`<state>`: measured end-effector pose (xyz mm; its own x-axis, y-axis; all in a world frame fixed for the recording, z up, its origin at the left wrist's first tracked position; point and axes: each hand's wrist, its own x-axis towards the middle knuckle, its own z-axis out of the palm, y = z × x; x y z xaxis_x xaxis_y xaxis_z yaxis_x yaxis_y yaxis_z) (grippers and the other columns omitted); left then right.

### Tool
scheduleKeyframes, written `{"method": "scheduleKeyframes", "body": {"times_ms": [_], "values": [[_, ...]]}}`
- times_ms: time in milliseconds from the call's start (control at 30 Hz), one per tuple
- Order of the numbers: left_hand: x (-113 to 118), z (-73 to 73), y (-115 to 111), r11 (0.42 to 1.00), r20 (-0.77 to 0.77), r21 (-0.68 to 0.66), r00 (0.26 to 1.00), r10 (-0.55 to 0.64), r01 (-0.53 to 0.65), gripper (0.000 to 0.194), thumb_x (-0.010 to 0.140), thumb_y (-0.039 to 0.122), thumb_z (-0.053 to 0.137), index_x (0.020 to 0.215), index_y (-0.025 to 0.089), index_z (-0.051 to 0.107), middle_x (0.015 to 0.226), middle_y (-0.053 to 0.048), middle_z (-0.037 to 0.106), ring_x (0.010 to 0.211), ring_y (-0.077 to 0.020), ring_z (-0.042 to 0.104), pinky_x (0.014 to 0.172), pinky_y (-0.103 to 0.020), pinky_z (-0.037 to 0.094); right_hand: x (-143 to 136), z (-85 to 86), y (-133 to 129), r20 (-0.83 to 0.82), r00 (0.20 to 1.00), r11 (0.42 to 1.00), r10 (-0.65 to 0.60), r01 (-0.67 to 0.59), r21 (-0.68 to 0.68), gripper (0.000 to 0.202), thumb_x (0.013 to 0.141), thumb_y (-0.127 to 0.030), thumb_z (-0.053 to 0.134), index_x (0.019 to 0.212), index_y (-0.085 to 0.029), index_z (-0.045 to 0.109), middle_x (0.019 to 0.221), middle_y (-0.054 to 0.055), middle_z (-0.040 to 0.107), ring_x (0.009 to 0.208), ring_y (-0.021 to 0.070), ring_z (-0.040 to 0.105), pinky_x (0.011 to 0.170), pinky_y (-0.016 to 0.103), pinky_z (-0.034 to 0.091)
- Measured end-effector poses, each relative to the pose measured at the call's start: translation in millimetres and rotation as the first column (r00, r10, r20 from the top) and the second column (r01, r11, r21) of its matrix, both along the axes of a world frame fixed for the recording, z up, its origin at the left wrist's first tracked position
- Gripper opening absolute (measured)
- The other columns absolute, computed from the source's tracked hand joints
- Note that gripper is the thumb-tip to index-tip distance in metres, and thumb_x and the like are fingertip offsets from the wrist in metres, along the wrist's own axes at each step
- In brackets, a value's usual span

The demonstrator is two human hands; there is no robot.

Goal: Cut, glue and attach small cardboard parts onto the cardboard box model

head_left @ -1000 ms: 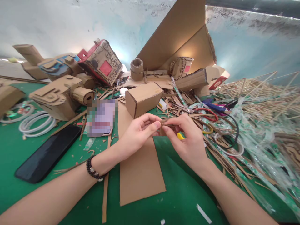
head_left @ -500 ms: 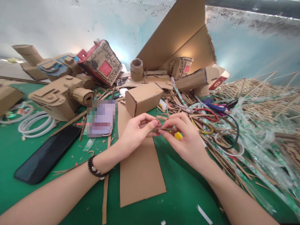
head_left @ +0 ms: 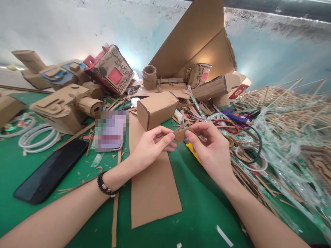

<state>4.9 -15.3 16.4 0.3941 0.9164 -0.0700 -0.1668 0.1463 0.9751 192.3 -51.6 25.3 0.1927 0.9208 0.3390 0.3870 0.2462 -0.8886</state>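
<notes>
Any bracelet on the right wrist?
No, the black beaded bracelet is on the left wrist, and the right wrist is bare.

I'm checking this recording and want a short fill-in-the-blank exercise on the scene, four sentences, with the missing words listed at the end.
1. The right hand pinches a small piece made of ____.
2. A dark beaded bracelet circles the person's ____ wrist.
3. The bare part of the table top is coloured ____.
4. The tooth-edged tool partly hidden by the right hand is coloured ____.

Missing words: cardboard; left; green; yellow.
</notes>
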Motion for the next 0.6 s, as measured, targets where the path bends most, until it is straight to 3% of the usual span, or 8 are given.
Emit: {"method": "scheduleKeyframes", "body": {"times_ms": [233,433,600], "values": [[-2.6,4.7,-2.0,0.992,-0.123,0.130,0.992,0.025,-0.009,0.036,0.091,0.052,0.075,0.088,0.017,0.066,0.077,-0.005,0.075,0.077,-0.0196,0.074,0.075,-0.031,0.061,1.7,-1.0,0.2,0.038,0.991,0.992,0.126,-0.126,-0.004,0.028,0.089,-0.030,0.077,0.114,-0.025,0.066,0.111,0.007,0.074,0.089,0.0206,0.071,0.057,0.027,0.055],[-2.7,8.2,-4.8,0.974,-0.180,0.227,0.983,0.025,0.017,0.029,0.097,0.044,0.069,0.087,0.018,0.065,0.078,-0.004,0.074,0.078,-0.0187,0.073,0.076,-0.030,0.059,0.0,3.1,-2.9,0.150,0.974,0.985,0.170,-0.174,0.009,0.014,0.089,-0.024,0.072,0.098,-0.024,0.062,0.098,0.004,0.072,0.082,0.0183,0.070,0.053,0.025,0.052],[-1.7,6.5,-7.1,0.967,-0.206,0.254,0.978,0.043,0.010,0.027,0.098,0.042,0.068,0.086,0.018,0.063,0.079,-0.004,0.073,0.078,-0.0184,0.073,0.077,-0.029,0.059,-1.8,1.9,-4.4,0.242,0.956,0.983,0.165,-0.179,0.034,0.011,0.089,-0.020,0.069,0.098,-0.024,0.063,0.095,0.003,0.073,0.074,0.0161,0.066,0.056,0.027,0.050]]}}
